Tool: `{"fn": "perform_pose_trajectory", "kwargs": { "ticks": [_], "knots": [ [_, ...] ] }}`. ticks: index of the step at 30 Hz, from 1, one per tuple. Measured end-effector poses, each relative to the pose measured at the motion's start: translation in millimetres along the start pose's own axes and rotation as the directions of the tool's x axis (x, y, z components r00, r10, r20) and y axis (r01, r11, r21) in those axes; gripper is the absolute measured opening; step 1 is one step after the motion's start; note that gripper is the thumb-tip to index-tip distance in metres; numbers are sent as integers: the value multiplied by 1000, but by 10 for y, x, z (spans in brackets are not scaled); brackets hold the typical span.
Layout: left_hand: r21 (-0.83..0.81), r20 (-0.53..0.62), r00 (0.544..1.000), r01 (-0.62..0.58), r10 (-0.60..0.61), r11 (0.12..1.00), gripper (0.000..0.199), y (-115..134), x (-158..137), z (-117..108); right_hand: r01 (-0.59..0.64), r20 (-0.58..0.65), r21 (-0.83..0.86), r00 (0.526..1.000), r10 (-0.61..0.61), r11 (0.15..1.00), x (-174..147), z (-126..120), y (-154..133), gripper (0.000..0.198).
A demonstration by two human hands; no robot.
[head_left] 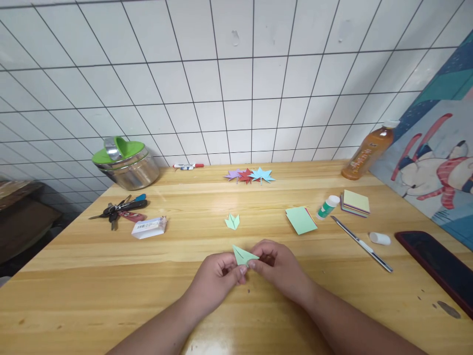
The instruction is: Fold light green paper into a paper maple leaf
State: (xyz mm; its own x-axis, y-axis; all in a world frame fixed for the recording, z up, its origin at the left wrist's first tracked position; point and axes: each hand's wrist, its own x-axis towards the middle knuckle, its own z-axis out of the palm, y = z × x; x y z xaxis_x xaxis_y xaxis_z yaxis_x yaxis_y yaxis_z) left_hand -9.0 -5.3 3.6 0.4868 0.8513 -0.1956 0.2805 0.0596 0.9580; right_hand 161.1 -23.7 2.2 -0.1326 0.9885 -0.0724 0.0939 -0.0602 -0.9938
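Pale green folded paper [244, 256] sat over the wooden table [111, 286] between the left hand [219, 276] and the right hand [280, 268], both curled nearly closed and pinching its lower edges by thumb and fingers, presumably to keep its creases flat, near another folded piece [232, 223].

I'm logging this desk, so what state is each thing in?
Held green paper: folded, in the grip of the left hand and right hand
Small green piece: folded, lying loose
Green sheets: flat, stacked
Paper leaves: overlapping
Steel pot: lidded
Drink bottle: capped, upright
Phone: screen dark
Glue stick: upright
Utility knife: blade position unclear
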Motion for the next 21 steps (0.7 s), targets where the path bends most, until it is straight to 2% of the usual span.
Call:
{"fn": "perform_pose_trajectory", "kwargs": {
  "ticks": [3,8,14,19,21],
  "knots": [
    [45,4,1000,-23,23,999,23,2,-17,2,-33,-50,-40,998,31,999,3,-2,4,17],
    [16,15,1000,-1,1,1000,27,25,-33,0,-54,-43,23,998,55,998,7,-11,13,22],
    [-156,51,995,92,-85,983,32,10,-20,-27,-77,-34,130,996,82,989,2,-38,-40,26],
    [-364,186,979,145,-81,920,53,-26,29,-139,-141,-99,302,979,178,943,23,-134,-38,28],
    [-452,138,986,144,-91,880,51,-28,50,-171,-145,-106,319,977,187,937,30,-151,-27,29]
  ]
}}
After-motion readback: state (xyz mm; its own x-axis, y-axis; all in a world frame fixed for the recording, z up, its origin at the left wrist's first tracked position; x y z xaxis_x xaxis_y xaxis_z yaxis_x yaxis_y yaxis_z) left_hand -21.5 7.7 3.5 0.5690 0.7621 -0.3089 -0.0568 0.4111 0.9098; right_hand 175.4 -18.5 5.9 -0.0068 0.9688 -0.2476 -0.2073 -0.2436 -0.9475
